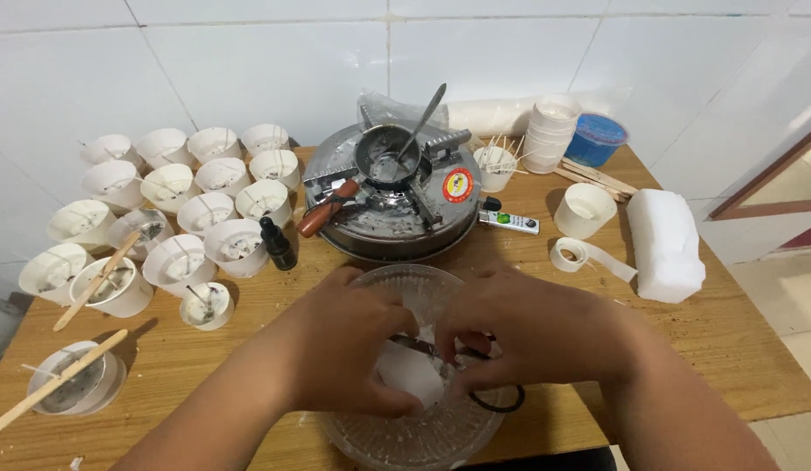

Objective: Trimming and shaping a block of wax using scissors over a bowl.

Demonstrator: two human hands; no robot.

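A clear glass bowl sits at the near edge of the wooden table. My left hand holds a white wax lump over the bowl. My right hand grips black-handled scissors, whose metal blades reach across the wax between both hands. White flakes lie in the bowl under the hands. Part of the wax and the scissors is hidden by my fingers.
Behind the bowl stands a round metal stove with a small pot and spoon. Several white cups with wicks fill the left side. A dark dropper bottle, tape roll, white block, stacked cups and a blue tub lie around.
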